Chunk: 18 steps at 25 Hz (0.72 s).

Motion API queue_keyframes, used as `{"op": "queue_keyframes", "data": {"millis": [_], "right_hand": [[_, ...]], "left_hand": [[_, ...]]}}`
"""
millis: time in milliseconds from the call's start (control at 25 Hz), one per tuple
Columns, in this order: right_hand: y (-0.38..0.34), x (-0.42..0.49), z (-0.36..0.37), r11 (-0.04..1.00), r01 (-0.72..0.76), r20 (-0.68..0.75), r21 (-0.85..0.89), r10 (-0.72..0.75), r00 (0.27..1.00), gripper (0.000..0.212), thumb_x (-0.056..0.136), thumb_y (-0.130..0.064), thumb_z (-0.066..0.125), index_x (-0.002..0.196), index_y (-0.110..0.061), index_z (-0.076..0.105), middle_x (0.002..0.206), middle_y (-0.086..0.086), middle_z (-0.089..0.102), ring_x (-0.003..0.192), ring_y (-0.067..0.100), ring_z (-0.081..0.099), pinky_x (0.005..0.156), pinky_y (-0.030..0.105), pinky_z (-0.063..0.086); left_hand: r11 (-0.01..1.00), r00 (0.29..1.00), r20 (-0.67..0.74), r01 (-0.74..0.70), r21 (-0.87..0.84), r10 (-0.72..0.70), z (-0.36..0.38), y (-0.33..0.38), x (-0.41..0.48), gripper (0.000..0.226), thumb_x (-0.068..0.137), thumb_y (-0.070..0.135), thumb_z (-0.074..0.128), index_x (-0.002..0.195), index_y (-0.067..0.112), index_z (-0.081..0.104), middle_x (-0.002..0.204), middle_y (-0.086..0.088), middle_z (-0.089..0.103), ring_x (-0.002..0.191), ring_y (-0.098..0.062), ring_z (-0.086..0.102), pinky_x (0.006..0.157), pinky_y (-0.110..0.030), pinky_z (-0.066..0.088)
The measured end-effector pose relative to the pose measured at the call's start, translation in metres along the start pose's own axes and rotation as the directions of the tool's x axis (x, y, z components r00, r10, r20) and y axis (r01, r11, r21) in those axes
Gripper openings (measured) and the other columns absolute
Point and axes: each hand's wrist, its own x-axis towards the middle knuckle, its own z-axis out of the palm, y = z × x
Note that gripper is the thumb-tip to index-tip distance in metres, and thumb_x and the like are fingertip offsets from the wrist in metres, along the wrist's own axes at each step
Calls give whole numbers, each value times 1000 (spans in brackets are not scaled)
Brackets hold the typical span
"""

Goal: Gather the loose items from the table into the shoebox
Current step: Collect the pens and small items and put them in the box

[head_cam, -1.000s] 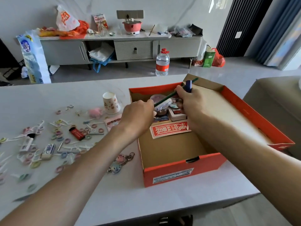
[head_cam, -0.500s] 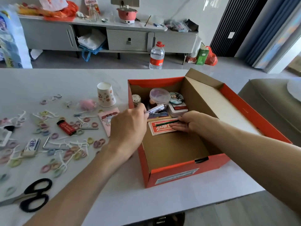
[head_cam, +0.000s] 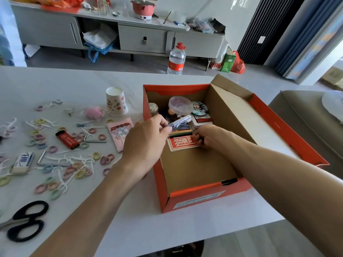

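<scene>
The orange shoebox [head_cam: 194, 199] is sitting open toward the right end of the white bench [head_cam: 74, 84], close to its near edge, with its lid flap standing up on the far right side. The left hand [head_cam: 146, 138] is reaching over the box's left wall and pinching a clear pen [head_cam: 181, 121] between thumb and fingers, holding it tilted above the things inside. The right hand [head_cam: 206, 136] is lying inside the box with its fingers curled down onto a red card [head_cam: 182, 143], right at the end of a green pencil [head_cam: 181, 134] that is lying across the card's far edge; whether those fingers are gripping the pencil cannot be told. Behind the hands, at the far end of the box, a round clear container [head_cam: 180, 105] and a picture badge [head_cam: 199, 108] are resting side by side. Left of the box, a pink packet [head_cam: 121, 133], a paper cup [head_cam: 116, 103], a red lighter [head_cam: 67, 139], an eraser [head_cam: 23, 160], pastel hair ties [head_cam: 96, 155] and white floss picks [head_cam: 61, 179] are lying scattered over the bench. Black-handled scissors [head_cam: 26, 221] are lying near the bench's near left corner.
</scene>
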Motion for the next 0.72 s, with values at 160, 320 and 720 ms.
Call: {"op": "queue_keyframes", "data": {"millis": [160, 320, 720], "right_hand": [[-1, -1, 3, 988, -29, 42, 150, 23, 999, 34, 105, -15, 33, 75, -6, 47, 61, -1, 41, 22, 4, 29, 26, 12, 19], [4, -35, -4, 965, 29, 96, 262, -56, 994, 24, 102, -10, 39, 83, -3, 51, 61, -1, 42, 32, 4, 32, 28, 11, 20], [31, -116, 28, 799, 235, 227, 554, -417, 880, 15, 90, -17, 68, 80, -12, 59, 62, -3, 46, 38, 3, 28, 32, 15, 21]], "left_hand": [[1000, 1000, -6, 6, 5, -6, 2, 1, 0, 13, 97, 34, 57, 97, 23, 64, 85, 7, 72, 86, -20, 64, 76, -41, 53], [999, 1000, -12, 17, -36, -17, 1, -1, -1, 12, 95, 36, 60, 94, 26, 66, 82, 10, 71, 85, -19, 64, 75, -40, 53], [985, 999, -26, 17, -170, -22, 0, 5, -3, 29, 98, 42, 53, 77, 28, 67, 70, 7, 69, 70, -13, 61, 63, -33, 45]]}}
